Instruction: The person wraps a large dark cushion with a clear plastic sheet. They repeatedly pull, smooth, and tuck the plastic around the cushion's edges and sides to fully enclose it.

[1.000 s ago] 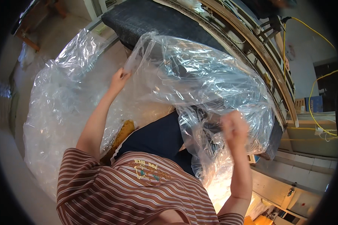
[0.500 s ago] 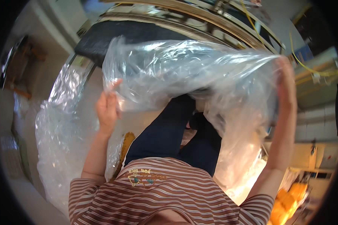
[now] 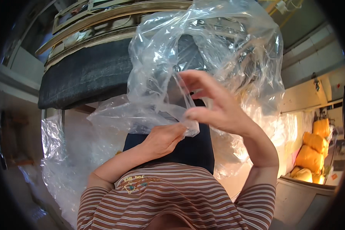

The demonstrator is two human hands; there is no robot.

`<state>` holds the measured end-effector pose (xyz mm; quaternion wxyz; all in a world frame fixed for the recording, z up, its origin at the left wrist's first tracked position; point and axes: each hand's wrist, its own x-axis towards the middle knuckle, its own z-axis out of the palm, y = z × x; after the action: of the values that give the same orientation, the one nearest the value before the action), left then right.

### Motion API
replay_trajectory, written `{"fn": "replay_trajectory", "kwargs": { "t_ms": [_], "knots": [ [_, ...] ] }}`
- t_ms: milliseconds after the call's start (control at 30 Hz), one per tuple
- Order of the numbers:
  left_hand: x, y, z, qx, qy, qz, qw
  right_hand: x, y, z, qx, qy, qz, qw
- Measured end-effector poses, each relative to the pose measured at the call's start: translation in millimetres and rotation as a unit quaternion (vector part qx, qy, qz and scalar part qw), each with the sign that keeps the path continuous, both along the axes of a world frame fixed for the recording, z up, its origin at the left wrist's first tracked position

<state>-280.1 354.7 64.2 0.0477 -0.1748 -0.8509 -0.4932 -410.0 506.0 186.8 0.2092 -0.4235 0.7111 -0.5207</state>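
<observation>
A large sheet of clear plastic film (image 3: 153, 53) spreads in crumpled folds in front of me, over part of a dark padded surface and down to the right. My left hand (image 3: 165, 138) is closed on the film's near edge, just above my dark trousers. Close beside it on the right, my right hand (image 3: 214, 101) has its fingers apart, thumb near the edge pinched by the left hand. The raised fingers lie against or just beside a fold of film; I cannot tell which.
The dark padded surface (image 3: 84, 73) runs along a wooden-framed machine (image 3: 115, 13) at the far side. More clear film (image 3: 57, 168) hangs or lies at my left. Orange bundles (image 3: 310, 153) are stacked at the right, next to a bright glow.
My right hand has come from the far right to the middle, opening from the film. My left hand has moved right and gripped the edge. The view has turned rightward.
</observation>
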Motion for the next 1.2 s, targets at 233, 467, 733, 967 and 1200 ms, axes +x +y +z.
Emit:
{"fn": "replay_trajectory", "kwargs": {
  "t_ms": [233, 467, 733, 967, 1200],
  "knots": [
    [-2.6, -18.8, 49.5, -0.119, 0.127, 0.031, 0.984, 7.0, 2.8, -18.3, -0.039, -0.039, 0.005, 0.998],
    [-75.1, -45.0, 130.0, -0.057, 0.138, 0.123, 0.981, 11.3, 20.4, -25.0, -0.009, -0.036, -0.005, 0.999],
    [-78.2, -46.4, 89.4, 0.025, 0.139, 0.078, 0.987, 8.9, 19.9, -29.3, -0.003, -0.066, -0.035, 0.997],
    [-72.0, -47.2, 82.3, 0.089, 0.189, 0.104, 0.972, 5.8, 15.3, -20.4, 0.008, -0.007, -0.046, 0.999],
    [-66.6, -47.0, 96.9, 0.019, 0.215, 0.085, 0.973, -3.2, -4.9, -15.2, -0.086, 0.116, -0.101, 0.984]
  ]
}}
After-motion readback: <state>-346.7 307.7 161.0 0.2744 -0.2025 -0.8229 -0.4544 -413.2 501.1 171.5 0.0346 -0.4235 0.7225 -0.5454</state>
